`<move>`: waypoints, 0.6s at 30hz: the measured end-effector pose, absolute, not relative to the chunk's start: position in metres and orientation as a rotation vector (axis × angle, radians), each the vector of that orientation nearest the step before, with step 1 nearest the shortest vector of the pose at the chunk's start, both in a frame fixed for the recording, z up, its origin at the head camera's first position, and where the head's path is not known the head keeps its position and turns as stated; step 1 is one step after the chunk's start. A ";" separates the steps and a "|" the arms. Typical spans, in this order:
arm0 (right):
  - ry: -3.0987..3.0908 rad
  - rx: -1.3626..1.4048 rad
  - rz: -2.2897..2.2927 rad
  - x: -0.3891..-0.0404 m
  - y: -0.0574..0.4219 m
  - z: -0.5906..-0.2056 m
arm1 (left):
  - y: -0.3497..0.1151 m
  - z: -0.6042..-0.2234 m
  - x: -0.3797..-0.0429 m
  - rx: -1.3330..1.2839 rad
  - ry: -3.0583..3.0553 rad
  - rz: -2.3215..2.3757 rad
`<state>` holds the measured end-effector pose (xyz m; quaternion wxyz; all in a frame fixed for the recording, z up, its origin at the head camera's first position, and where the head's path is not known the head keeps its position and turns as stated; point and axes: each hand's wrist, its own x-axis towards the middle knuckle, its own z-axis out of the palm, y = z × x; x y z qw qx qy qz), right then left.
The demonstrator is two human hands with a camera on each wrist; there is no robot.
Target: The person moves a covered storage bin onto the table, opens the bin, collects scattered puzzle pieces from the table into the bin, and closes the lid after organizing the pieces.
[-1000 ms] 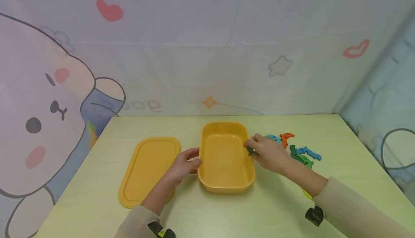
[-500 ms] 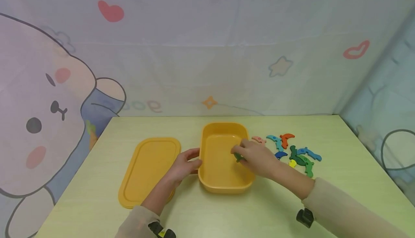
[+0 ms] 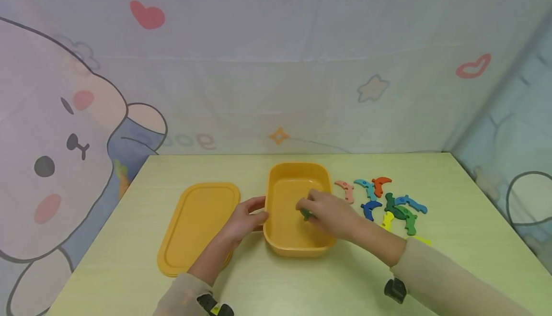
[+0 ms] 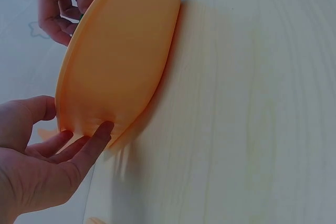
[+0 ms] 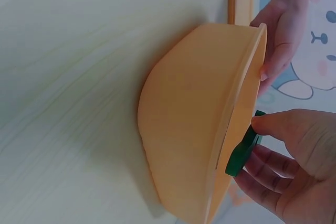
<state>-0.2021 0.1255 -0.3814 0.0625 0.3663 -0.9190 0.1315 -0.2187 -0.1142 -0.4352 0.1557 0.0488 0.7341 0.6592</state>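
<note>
In the head view, my left hand (image 3: 246,218) rests against the left side of a yellow plastic box (image 3: 297,250). Its thumb is at the rim and its extended fingers press the outer wall, as the left wrist view shows. My right hand (image 3: 334,215) is over the inside of the box and pinches a small dark green curved toy piece (image 3: 305,214) between thumb and fingers. In the right wrist view, the green toy piece (image 5: 243,149) is held near the rim of the box (image 5: 184,114).
A flat yellow lid (image 3: 198,225) lies left of the box. Right of it several curved toy pieces are scattered, among them pink (image 3: 348,191), orange (image 3: 379,186), dark blue (image 3: 369,208), yellow (image 3: 387,220) and light blue (image 3: 411,203) ones. A printed cloth (image 3: 241,76) hangs behind the table.
My right hand has moved left from the box's right rim to over its inside, carrying the green toy piece. My left hand and the box have stayed put.
</note>
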 end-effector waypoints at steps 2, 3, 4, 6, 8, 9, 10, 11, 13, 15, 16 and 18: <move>-2.768 1.121 0.391 -0.202 0.123 -0.381 | -0.114 -0.435 -0.219 0.137 2.107 1.886; -2.763 1.127 0.388 -0.202 0.122 -0.381 | -0.114 -0.435 -0.219 0.134 2.110 1.883; -2.760 1.133 0.390 -0.202 0.120 -0.381 | -0.114 -0.435 -0.219 0.133 2.112 1.880; -2.758 1.146 0.394 -0.202 0.118 -0.381 | -0.114 -0.435 -0.219 0.133 2.116 1.868; -2.766 1.152 0.397 -0.202 0.116 -0.382 | -0.114 -0.435 -0.219 0.142 2.117 1.859; -2.772 1.155 0.397 -0.202 0.114 -0.382 | -0.114 -0.435 -0.219 0.147 2.116 1.858; -2.778 1.159 0.394 -0.202 0.113 -0.382 | -0.114 -0.436 -0.219 0.148 2.113 1.859; -2.784 1.161 0.391 -0.202 0.112 -0.382 | -0.114 -0.435 -0.219 0.148 2.110 1.863; -2.790 1.166 0.387 -0.202 0.111 -0.382 | -0.114 -0.435 -0.219 0.145 2.105 1.877; -2.790 1.176 0.382 -0.201 0.109 -0.382 | -0.114 -0.434 -0.218 0.138 2.100 1.889; -2.789 1.183 0.381 -0.201 0.108 -0.382 | -0.114 -0.433 -0.218 0.134 2.100 1.892; -2.790 1.194 0.378 -0.201 0.106 -0.381 | -0.114 -0.433 -0.217 0.137 2.099 1.896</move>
